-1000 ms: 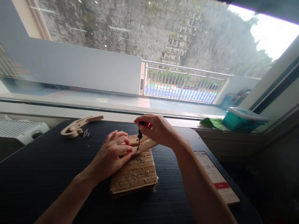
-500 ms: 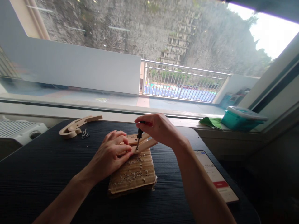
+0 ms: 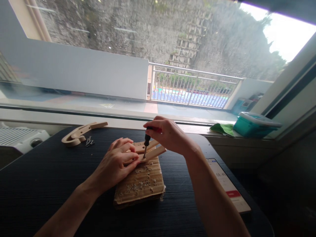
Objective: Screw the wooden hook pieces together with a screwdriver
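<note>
My right hand (image 3: 166, 131) is closed around the handle of a screwdriver (image 3: 146, 141), which points down. The screwdriver's tip meets a hole or screw in a pale wooden piece (image 3: 155, 153); which of the two I cannot tell. My left hand (image 3: 123, 156) grips that wooden piece from the left, its fingers and thumb pressing it onto a stack of corrugated cardboard (image 3: 138, 194). Part of the wood is hidden under those fingers. The cardboard top is pitted with several small torn holes.
A curved wooden hook piece (image 3: 79, 133) and several screws (image 3: 89, 141) lie at the table's back left. On the right is a phone (image 3: 229, 187) showing a timer. A teal box (image 3: 256, 126) and a green cloth (image 3: 222, 129) sit on the windowsill. A white heater (image 3: 22, 140) stands left.
My right hand has turned slightly on the screwdriver handle, its knuckles a little higher. My left hand and the wooden piece stay where they were.
</note>
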The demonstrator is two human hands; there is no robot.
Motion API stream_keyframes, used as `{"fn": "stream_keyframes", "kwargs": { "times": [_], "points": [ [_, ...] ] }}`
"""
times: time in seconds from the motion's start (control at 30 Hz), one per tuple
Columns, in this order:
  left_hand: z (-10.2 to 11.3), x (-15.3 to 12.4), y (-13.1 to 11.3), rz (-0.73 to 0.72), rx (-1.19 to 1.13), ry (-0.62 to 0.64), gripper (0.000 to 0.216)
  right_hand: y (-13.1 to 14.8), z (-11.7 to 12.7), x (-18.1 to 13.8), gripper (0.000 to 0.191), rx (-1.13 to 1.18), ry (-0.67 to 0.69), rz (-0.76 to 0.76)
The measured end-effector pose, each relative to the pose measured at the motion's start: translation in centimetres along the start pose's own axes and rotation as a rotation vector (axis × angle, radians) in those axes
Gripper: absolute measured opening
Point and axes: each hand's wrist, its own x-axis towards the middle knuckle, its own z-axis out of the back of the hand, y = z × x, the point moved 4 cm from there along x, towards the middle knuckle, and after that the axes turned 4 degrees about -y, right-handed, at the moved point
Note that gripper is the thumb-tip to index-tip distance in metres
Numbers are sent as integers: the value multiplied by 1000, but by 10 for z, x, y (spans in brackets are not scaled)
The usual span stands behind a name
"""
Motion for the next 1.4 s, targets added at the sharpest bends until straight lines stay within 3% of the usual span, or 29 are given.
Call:
{"fn": "stream_keyframes", "kwargs": {
  "times": [0.43, 0.97, 1.4],
  "points": [
    [0, 0, 0, -24, 7, -4, 12, 6, -6, 1, 30, 51, 1, 52],
    [-1, 0, 0, -30, -9, -16, 10, -3, -1, 1, 24, 73, 0, -28],
    [-1, 0, 0, -19, 1, -9, 11, 11, 5, -2, 26, 1, 4, 36]
  ]
}}
